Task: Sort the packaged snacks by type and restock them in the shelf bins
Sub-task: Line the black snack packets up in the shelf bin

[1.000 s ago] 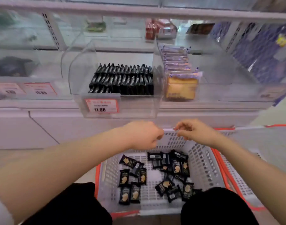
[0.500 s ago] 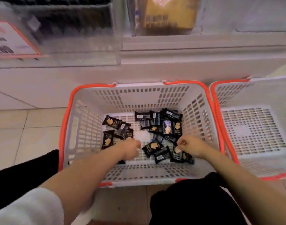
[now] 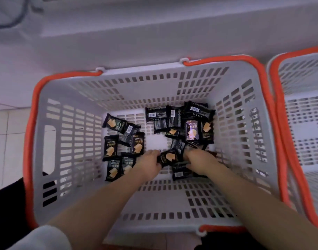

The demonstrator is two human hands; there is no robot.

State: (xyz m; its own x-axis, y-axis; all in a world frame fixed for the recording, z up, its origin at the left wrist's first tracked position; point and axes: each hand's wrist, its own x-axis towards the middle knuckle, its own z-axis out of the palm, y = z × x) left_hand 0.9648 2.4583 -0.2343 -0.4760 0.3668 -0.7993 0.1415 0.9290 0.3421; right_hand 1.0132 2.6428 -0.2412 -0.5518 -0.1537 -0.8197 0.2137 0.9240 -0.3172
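A grey slotted basket (image 3: 79,134) with an orange rim stands on the floor below me. Several small black snack packets (image 3: 191,129) with a yellow cracker picture lie scattered on its bottom. Both my hands are down inside it. My left hand (image 3: 149,164) grips one black packet (image 3: 167,157) by its left end. My right hand (image 3: 199,160) lies on top of other black packets (image 3: 180,173) at the near right, its fingers curled among them. The shelf bins are out of view.
A second grey basket (image 3: 302,109) with an orange rim stands touching the first on the right. The white shelf base (image 3: 154,33) runs along the far side. Pale floor tiles (image 3: 5,139) show at the left. My dark-clothed knees frame the basket's near edge.
My view dropped from the shelf bins to the basket. Both hands went from the basket's far rim down onto the packets, and the left hand has taken hold of one.
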